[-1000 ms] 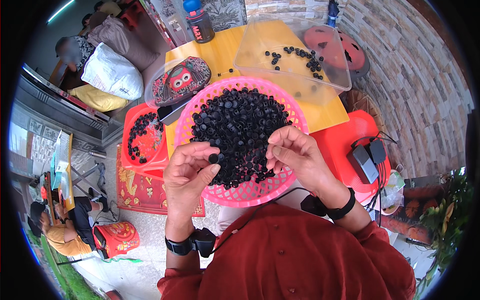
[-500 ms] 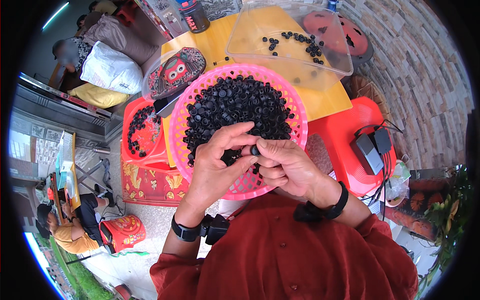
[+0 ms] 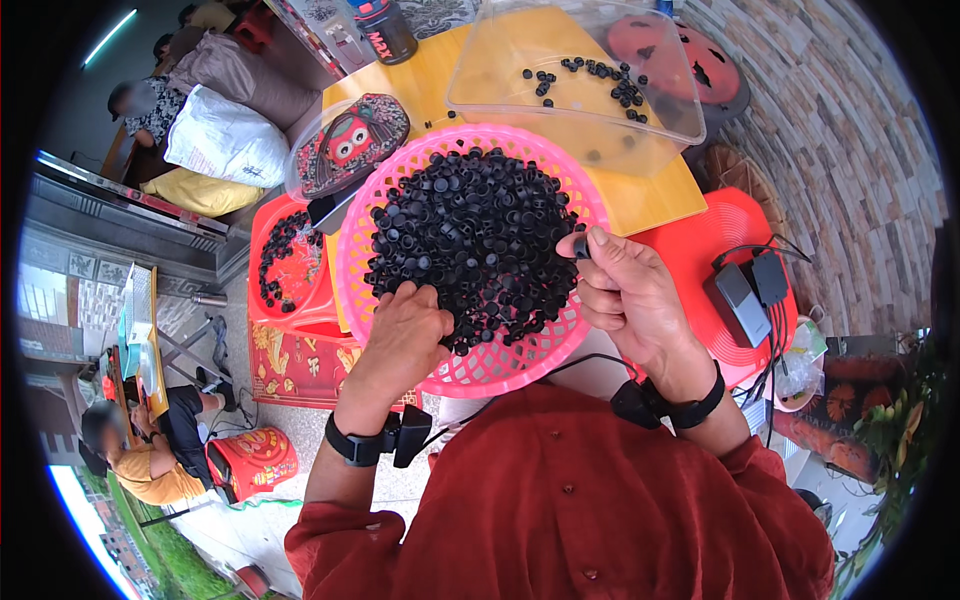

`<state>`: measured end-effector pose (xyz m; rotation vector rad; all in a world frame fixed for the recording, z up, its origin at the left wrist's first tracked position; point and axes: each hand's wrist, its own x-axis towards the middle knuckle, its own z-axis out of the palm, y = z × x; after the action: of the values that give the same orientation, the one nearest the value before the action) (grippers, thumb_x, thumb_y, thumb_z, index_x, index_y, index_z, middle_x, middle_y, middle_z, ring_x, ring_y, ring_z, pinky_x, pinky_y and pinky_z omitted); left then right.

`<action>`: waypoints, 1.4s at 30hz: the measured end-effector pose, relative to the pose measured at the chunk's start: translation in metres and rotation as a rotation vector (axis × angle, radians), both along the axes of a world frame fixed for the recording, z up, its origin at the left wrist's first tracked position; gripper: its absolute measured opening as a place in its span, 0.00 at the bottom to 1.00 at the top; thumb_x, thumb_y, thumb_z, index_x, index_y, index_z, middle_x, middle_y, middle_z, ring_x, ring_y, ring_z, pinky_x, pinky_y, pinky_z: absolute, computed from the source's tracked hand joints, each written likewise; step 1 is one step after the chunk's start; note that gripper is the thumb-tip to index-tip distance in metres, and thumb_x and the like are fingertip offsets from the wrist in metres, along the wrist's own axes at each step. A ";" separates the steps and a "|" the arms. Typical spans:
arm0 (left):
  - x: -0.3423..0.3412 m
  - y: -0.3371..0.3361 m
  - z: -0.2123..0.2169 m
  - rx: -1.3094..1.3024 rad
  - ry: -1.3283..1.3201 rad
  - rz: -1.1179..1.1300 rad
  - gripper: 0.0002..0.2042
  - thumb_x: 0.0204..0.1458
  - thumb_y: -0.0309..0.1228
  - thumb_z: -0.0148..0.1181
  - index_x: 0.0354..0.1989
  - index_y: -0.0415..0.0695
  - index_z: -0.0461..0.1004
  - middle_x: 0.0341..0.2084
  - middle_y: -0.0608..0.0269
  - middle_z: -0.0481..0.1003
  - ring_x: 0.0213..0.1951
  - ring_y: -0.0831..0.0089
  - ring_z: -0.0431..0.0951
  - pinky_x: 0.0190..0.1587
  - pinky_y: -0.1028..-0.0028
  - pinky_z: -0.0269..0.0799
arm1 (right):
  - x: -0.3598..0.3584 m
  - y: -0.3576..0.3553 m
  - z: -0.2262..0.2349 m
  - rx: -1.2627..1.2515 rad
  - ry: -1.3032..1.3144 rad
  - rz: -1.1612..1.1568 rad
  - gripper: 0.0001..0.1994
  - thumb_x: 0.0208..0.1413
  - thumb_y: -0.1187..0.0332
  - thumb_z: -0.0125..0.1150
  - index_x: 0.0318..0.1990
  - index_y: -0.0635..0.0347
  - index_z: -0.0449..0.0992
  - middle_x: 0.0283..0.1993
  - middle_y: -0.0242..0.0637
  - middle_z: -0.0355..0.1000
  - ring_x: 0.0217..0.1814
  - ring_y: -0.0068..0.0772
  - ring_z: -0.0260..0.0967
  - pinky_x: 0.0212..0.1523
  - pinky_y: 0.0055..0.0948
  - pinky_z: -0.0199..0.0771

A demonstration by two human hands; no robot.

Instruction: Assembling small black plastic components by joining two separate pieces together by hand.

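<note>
Right hand [image 3: 635, 295] raised at the basket's right side, thumb and index finger pinching one black cap [image 3: 581, 248]; left hand [image 3: 405, 330] down at the near-left edge of the heap, back up, fingertips hidden, can't tell if it grips anything. Heap of black caps [image 3: 470, 220] lies ahead of and between both hands in pink basket [image 3: 500, 383]. Clear tray [image 3: 510, 55] beyond right hand, some caps inside; red stool [image 3: 685, 255] right of right hand, grey box [image 3: 738, 308] on it
</note>
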<state>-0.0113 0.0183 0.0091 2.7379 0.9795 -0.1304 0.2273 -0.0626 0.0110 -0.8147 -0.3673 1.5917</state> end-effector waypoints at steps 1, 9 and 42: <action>0.002 0.001 -0.002 -0.001 0.001 0.000 0.07 0.32 0.25 0.65 0.22 0.43 0.75 0.26 0.62 0.67 0.37 0.62 0.67 0.39 0.67 0.64 | 0.000 0.000 0.000 -0.001 0.001 0.000 0.15 0.62 0.60 0.48 0.41 0.65 0.71 0.17 0.17 0.45 0.14 0.10 0.38 0.12 0.14 0.38; 0.020 0.009 0.000 -0.394 -0.186 -0.044 0.08 0.42 0.27 0.59 0.32 0.41 0.74 0.32 0.58 0.69 0.41 0.58 0.71 0.44 0.61 0.66 | 0.001 0.000 -0.002 -0.015 -0.164 -0.095 0.14 0.61 0.60 0.49 0.41 0.64 0.72 0.17 0.17 0.46 0.14 0.09 0.39 0.13 0.14 0.38; 0.012 0.005 -0.012 -1.313 -0.911 0.438 0.06 0.48 0.18 0.55 0.35 0.40 0.70 0.35 0.51 0.76 0.30 0.76 0.76 0.33 0.77 0.74 | 0.009 0.033 0.005 -0.011 -0.231 -0.176 0.14 0.58 0.71 0.39 0.46 0.63 0.70 0.20 0.19 0.47 0.18 0.11 0.42 0.17 0.16 0.43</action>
<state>0.0003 0.0234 -0.0025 1.1231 0.7285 0.3815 0.2362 -0.0292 0.0165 -1.0160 -0.4394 1.3405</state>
